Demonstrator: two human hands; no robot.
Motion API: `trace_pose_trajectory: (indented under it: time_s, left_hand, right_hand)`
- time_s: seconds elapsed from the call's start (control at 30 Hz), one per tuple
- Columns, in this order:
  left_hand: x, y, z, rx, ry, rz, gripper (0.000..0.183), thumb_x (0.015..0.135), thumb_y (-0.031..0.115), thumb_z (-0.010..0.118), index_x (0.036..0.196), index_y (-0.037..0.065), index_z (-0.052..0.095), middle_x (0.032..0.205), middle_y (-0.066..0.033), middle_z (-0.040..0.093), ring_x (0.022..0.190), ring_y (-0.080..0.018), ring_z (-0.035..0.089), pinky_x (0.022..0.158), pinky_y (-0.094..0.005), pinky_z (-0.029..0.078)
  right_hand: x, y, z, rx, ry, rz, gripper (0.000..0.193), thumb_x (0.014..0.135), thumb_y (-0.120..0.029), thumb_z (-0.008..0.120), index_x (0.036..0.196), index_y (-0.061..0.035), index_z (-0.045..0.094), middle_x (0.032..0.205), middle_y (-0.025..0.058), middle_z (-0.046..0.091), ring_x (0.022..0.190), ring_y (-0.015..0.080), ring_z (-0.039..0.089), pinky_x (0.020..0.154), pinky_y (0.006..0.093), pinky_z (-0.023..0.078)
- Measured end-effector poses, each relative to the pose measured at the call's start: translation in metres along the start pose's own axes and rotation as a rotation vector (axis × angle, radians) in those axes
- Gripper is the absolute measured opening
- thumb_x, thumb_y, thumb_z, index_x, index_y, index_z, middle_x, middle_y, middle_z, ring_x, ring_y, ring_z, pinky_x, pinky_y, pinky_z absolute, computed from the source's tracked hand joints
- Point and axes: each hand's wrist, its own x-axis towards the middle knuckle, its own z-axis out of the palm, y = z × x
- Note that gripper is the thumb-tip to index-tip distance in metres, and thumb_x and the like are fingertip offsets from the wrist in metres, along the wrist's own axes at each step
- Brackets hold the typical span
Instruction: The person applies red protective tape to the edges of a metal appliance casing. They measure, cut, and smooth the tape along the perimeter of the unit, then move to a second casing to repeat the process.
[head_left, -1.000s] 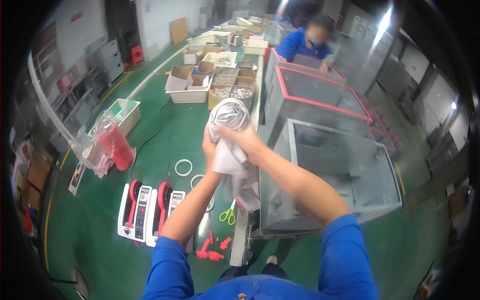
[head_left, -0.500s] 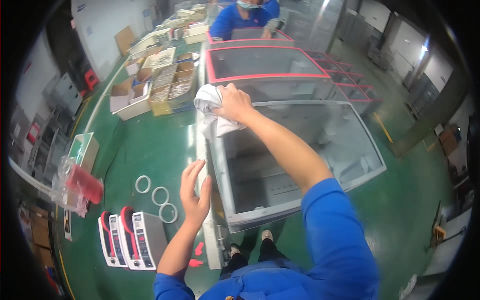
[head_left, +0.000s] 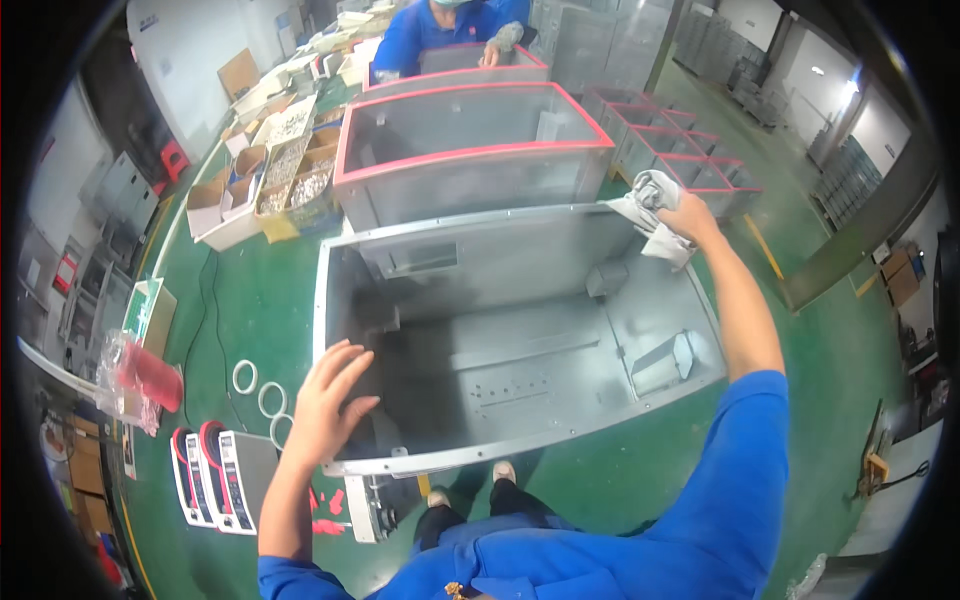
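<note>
In front of me stands a large grey metal box (head_left: 520, 445), open at the top, with small holes in its floor. My right hand (head_left: 690, 220) grips a crumpled light-grey cloth (head_left: 655, 205) at the box's far right corner, and the cloth touches the rim there. Over the near left part of the box, my left hand (head_left: 328, 400) is held with its fingers spread and nothing in it. Its fingertips reach past the left rim; whether they touch the metal I cannot tell.
Behind it is another grey box with a red-lined rim (head_left: 480, 150); a co-worker's gloved hand (head_left: 500, 45) rests on a further one. More red-rimmed boxes (head_left: 690, 160) are at right. On the left are parts bins (head_left: 290, 185), white rings (head_left: 270, 400) and two white machines (head_left: 235, 480).
My right hand has carried the cloth from the box's far left corner along the far rim to the far right corner. My left hand has moved left, and the view has shifted.
</note>
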Motion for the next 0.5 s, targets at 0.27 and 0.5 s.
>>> trace_pose_trajectory:
  time_s: [0.27,0.5]
  left_hand:
    - [-0.005,-0.007,0.000,-0.117,0.041,0.038,0.052,0.069,0.007,0.065,0.119,0.005,0.048,0.118,-0.0142,0.048,0.114,-0.0321,0.043,0.093,-0.0384,0.037]
    - [-0.020,-0.025,0.009,-0.536,0.219,0.051,0.043,0.084,0.012,0.050,0.124,-0.001,0.041,0.125,-0.0150,0.046,0.119,-0.0271,0.040,0.099,-0.0349,0.029]
  right_hand:
    - [-0.164,0.079,-0.039,0.339,-0.081,-0.077,0.042,0.064,-0.016,0.055,0.101,0.0025,0.056,0.091,0.0130,0.062,0.087,0.0214,0.058,0.079,0.0322,0.044]
    - [-0.304,-0.018,-0.031,0.371,0.201,0.071,0.051,0.063,-0.013,0.059,0.110,0.0033,0.047,0.102,0.0159,0.054,0.099,0.0255,0.052,0.087,0.0321,0.038]
